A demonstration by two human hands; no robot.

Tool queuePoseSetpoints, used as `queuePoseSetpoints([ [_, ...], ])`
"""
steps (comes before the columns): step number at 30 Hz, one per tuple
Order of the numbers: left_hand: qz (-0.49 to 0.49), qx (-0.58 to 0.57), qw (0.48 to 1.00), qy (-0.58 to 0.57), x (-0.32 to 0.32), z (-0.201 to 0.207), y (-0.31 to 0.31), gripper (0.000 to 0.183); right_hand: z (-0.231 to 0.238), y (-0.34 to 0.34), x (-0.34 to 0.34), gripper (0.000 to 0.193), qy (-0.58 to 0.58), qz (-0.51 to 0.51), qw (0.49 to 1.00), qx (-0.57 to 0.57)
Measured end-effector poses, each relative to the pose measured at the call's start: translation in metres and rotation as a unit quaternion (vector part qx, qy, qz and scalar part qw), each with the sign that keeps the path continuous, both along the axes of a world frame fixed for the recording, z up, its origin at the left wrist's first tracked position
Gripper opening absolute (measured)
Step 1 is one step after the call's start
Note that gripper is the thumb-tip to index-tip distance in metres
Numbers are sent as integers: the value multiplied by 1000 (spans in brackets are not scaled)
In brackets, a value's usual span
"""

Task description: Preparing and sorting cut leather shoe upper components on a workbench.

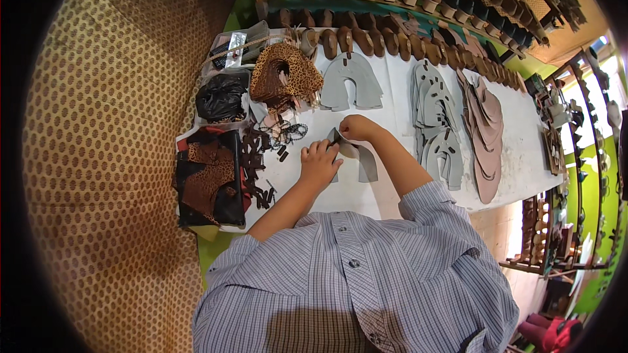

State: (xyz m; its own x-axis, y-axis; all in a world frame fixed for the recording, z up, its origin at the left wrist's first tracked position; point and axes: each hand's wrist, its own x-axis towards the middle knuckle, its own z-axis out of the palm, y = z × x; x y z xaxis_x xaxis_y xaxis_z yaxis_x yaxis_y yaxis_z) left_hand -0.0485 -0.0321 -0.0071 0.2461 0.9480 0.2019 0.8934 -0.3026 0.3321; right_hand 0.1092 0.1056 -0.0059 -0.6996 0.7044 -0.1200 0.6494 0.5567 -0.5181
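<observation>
A grey horseshoe-shaped shoe upper piece (367, 166) lies in front of me on the white tabletop, partly hidden by my hands. At its far end, my right hand (358, 128) is closed in a pinch on the edge, where a folded, darker flap shows. My left hand (319, 162) rests just to the left with fingers spread, its fingertips against the piece near the dark flap. Several small dark brown strips (254, 150) lie scattered left of my left hand, beside a tangle of beaded trim (288, 134).
Grey upper pieces with dark tabs sit beyond my hands (337, 82) and in a stack (433, 101) to the right, beside pinkish-beige pieces (485, 147). Leopard-print material (284, 75) and a black tray (237, 189) are at left. Rows of brown shoe lasts (376, 42) line the back.
</observation>
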Motion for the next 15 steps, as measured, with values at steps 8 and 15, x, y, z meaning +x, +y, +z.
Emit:
queuePoseSetpoints([
  [8, -6, 23, 1000, -11, -3, 1, -2, 45, -1, 9, 5, 20, 0, -10, 1000, -16],
  [15, 2, 37, 999, 7, -4, -1, -2, 50, 3, 9, 6, 23, -1, -57, 995, -78],
])
